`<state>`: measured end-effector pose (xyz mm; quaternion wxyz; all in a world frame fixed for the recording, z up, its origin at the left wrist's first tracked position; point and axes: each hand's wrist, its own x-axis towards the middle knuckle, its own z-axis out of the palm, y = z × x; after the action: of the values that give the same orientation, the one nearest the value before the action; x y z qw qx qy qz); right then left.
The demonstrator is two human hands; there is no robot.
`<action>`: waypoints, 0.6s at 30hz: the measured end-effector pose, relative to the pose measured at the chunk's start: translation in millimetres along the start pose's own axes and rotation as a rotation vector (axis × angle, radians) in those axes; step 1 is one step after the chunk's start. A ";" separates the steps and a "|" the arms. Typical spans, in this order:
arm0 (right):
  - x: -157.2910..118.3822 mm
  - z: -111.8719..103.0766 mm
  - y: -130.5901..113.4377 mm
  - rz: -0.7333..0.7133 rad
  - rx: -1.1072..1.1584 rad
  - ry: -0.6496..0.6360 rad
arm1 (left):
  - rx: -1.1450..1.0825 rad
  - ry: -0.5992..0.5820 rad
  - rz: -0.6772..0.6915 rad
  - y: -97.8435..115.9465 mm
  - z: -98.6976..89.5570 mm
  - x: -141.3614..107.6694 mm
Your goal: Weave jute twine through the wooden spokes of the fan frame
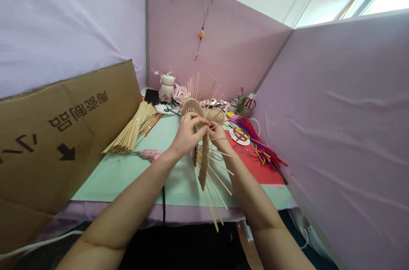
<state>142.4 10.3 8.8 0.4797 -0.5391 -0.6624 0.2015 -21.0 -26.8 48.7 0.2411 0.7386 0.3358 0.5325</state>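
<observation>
A ring-shaped piece woven from brown twine point(203, 168), with thin wooden sticks fanning out from its edge, stands tilted between my hands above the table. My left hand point(191, 133) is closed at its upper edge, thumb and fingers pinched together. From the right, my right hand point(219, 136) meets it there, also closed on the piece among the sticks. Its fingertips are partly hidden, and any strand between them is too small to make out. Just behind the hands lies a ball of twine point(215, 115).
A bundle of sticks point(134, 127) and a pink glue gun point(150, 154) lie at left, beside a cardboard sheet point(70, 133). Red sheets point(252, 163), colourful pipe cleaners point(260, 144) and red-handled scissors point(249, 103) are at right. A white jar point(166, 89) stands behind. Partitions enclose the table.
</observation>
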 end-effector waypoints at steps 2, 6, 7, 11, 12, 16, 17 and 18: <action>-2.1 -3.7 4.6 0.017 0.036 0.006 | -0.030 -0.010 -0.027 -1.5 0.8 -0.1; -2.2 -20.9 7.4 0.026 0.036 0.000 | -0.055 0.007 -0.064 0.6 1.2 -1.1; -1.2 -27.0 6.1 0.021 0.010 0.013 | -0.049 0.020 -0.071 2.2 1.1 -1.4; 3.6 -52.8 -8.1 -0.093 -0.145 0.146 | -0.049 0.071 -0.075 7.2 1.7 -1.9; 4.6 -58.7 -13.6 -0.135 -0.172 0.187 | -0.066 0.085 -0.074 7.3 2.4 -1.9; 8.0 -77.0 -37.4 -0.259 -0.201 0.313 | -0.144 0.121 -0.105 3.7 6.9 -1.7; 8.7 -80.1 -42.8 -0.280 -0.206 0.330 | -0.153 0.125 -0.116 2.5 8.1 -1.5; 9.4 -82.6 -47.7 -0.298 -0.213 0.342 | -0.158 0.128 -0.126 1.5 9.2 -1.3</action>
<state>188.4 -17.9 88.1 0.5496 -0.5093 -0.6612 -0.0364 -12.2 -28.8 46.0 0.3096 0.6592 0.3532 0.5872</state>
